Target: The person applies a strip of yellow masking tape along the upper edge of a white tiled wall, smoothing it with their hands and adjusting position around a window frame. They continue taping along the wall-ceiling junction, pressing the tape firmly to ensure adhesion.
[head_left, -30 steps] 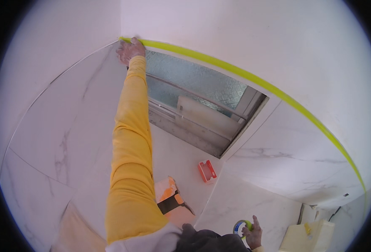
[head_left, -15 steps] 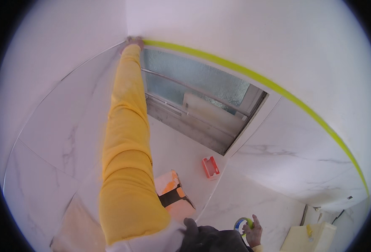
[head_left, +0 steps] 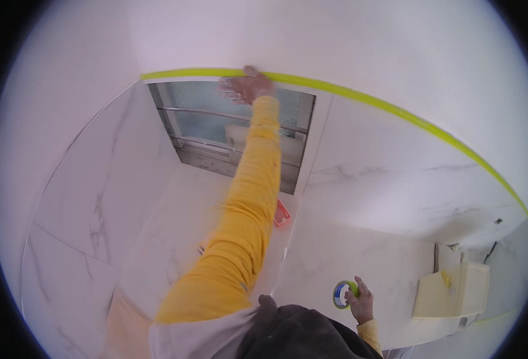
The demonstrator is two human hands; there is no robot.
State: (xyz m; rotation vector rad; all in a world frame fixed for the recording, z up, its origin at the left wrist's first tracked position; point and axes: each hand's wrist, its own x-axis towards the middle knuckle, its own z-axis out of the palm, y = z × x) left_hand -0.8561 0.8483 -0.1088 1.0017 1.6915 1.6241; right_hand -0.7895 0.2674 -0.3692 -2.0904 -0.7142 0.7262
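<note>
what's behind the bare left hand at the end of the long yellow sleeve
Behind the left hand, a flat yellow-green tape strip runs out on both sides, above a rectangular textured-glass window. The parts of both directly behind the hand are covered.

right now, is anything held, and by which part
The right hand holds a round yellow-green tape roll by its right side; the left hand holds nothing.
</note>
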